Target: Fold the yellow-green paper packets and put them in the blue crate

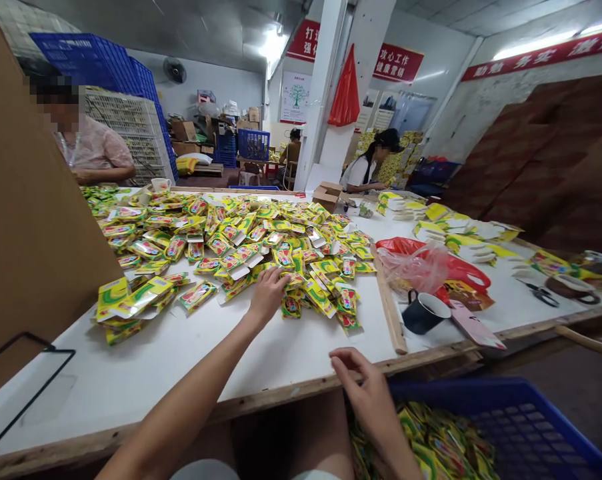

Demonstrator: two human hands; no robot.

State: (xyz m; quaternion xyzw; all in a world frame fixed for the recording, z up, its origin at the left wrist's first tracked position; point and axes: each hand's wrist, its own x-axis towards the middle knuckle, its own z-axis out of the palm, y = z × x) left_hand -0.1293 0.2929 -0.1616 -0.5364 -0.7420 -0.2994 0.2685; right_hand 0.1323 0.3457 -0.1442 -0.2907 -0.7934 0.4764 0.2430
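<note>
My left hand (268, 293) reaches to the front of a pile of small yellow-and-green cartons (245, 257), many with white end flaps standing up. Its fingers are bent and closed on a carton (294, 280) at the pile's edge; the fingertips are partly hidden. Near the table's front edge, my right hand (363, 383) is raised with curled fingers, thumb and fingertips close together, and nothing visible in it. Below it, a blue plastic basket (511, 393) holds many small yellow-and-green packets (441, 443).
A wooden strip (391, 307) divides the white table. Right of it are a dark mug (425, 313), red plastic bag (405, 247), pink phone-like object (475, 325) and scissors (541, 293). A cardboard sheet (41, 200) stands left. Two people sit across the table; another is farther back.
</note>
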